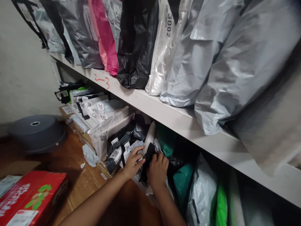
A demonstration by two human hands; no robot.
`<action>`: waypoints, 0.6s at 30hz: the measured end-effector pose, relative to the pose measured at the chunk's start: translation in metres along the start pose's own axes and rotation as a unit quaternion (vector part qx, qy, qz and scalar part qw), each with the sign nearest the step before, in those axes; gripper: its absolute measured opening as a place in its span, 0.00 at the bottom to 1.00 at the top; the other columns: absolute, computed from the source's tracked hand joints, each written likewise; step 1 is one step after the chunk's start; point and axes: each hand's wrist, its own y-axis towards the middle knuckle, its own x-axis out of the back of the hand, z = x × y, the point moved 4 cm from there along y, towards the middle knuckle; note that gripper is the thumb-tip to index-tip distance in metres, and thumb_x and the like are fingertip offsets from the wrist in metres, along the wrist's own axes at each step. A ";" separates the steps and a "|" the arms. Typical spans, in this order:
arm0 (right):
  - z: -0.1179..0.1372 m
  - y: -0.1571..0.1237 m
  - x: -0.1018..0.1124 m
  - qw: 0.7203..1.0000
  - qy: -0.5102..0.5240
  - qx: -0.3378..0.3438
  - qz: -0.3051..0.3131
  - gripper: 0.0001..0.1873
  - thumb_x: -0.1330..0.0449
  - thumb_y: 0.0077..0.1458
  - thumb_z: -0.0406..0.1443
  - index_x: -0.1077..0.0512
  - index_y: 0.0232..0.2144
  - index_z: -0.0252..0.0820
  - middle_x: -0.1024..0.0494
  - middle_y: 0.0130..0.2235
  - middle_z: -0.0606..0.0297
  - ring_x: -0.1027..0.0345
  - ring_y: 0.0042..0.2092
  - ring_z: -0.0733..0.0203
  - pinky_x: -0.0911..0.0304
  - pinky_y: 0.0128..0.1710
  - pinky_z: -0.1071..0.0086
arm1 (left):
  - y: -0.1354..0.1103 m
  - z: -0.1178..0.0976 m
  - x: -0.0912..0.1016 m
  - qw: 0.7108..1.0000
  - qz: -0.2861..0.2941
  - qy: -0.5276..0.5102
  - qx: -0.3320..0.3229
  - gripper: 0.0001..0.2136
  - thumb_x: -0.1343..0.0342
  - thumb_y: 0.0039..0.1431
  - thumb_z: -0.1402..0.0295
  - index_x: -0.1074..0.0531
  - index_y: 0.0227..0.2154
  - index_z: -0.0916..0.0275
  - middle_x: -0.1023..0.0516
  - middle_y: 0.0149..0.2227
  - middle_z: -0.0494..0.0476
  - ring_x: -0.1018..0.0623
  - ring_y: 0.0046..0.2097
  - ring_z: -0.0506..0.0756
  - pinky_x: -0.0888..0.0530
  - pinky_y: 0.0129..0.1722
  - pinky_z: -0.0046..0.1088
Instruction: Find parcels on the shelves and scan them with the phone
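Note:
Low under the shelf, both of my hands reach in among packed plastic mailer bags. My left hand (133, 162) has its fingers apart and rests against the edge of a white mailer bag (150, 137). Close on its right, my right hand (158, 167) curls its fingers over a black mailer bag (147, 158); the fingertips are partly hidden. Left of my hands, a dark bag with a label reading 3003 (116, 154) leans with several other labelled bags. A green bag (166, 139) stands behind my right hand.
The shelf edge (141, 99), marked 2-3, runs above my hands and carries large upright parcels, including a pink bag (105, 40). A red box (30, 194) and an upturned grey basin (37, 131) sit on the floor at left. A white bag (202, 191) stands at lower right.

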 end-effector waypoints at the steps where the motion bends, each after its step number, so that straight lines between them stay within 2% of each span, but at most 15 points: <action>1: -0.001 0.000 0.000 1.000 0.001 0.018 0.008 0.17 0.44 0.51 0.30 0.30 0.45 0.31 0.33 0.53 0.43 0.40 0.49 0.43 0.49 0.52 0.53 | -0.003 -0.002 0.002 1.000 0.006 -0.001 -0.003 0.17 0.55 0.62 0.56 0.33 0.24 0.61 0.32 0.56 0.65 0.30 0.55 0.59 0.34 0.55 0.39; 5: -0.004 -0.001 0.006 0.993 0.076 0.074 0.046 0.22 0.40 0.48 0.37 0.32 0.46 0.33 0.33 0.55 0.48 0.44 0.52 0.43 0.50 0.54 0.53 | -0.007 -0.004 0.004 0.998 0.007 -0.033 0.055 0.16 0.54 0.61 0.55 0.32 0.26 0.61 0.32 0.55 0.65 0.31 0.56 0.59 0.35 0.56 0.39; 8: -0.006 0.004 0.012 0.987 0.139 0.052 0.061 0.23 0.42 0.52 0.38 0.33 0.50 0.36 0.30 0.53 0.53 0.42 0.51 0.45 0.49 0.51 0.56 | -0.005 -0.001 0.003 0.990 -0.011 -0.086 0.108 0.17 0.52 0.59 0.53 0.33 0.24 0.61 0.32 0.54 0.64 0.32 0.56 0.60 0.34 0.56 0.39; 10: -0.006 0.008 0.014 0.986 0.149 0.035 0.071 0.29 0.42 0.52 0.36 0.39 0.57 0.39 0.27 0.51 0.55 0.41 0.51 0.46 0.48 0.49 0.57 | -0.002 0.002 0.002 0.986 -0.019 -0.118 0.117 0.16 0.50 0.58 0.53 0.32 0.24 0.61 0.32 0.53 0.63 0.33 0.57 0.61 0.35 0.57 0.41; 12: -0.006 0.010 0.012 0.986 0.141 0.034 0.084 0.33 0.40 0.52 0.35 0.41 0.60 0.42 0.25 0.50 0.57 0.40 0.51 0.46 0.49 0.48 0.58 | -0.001 0.004 0.002 0.982 -0.032 -0.145 0.121 0.16 0.49 0.57 0.53 0.29 0.27 0.61 0.32 0.53 0.63 0.33 0.57 0.62 0.37 0.58 0.43; 15: -0.009 0.011 0.009 0.990 0.112 0.032 0.079 0.20 0.40 0.51 0.33 0.30 0.49 0.41 0.22 0.45 0.58 0.38 0.49 0.47 0.49 0.46 0.60 | -0.004 0.008 0.004 0.973 -0.077 -0.173 0.136 0.16 0.49 0.57 0.53 0.28 0.30 0.61 0.31 0.52 0.64 0.32 0.57 0.62 0.37 0.58 0.44; 18: -0.013 0.014 0.006 0.996 0.084 -0.009 0.035 0.10 0.41 0.51 0.30 0.28 0.39 0.38 0.21 0.37 0.58 0.36 0.46 0.49 0.49 0.45 0.62 | -0.010 0.010 0.009 0.972 -0.098 -0.166 0.134 0.16 0.51 0.60 0.54 0.27 0.31 0.62 0.31 0.53 0.64 0.32 0.57 0.61 0.36 0.58 0.43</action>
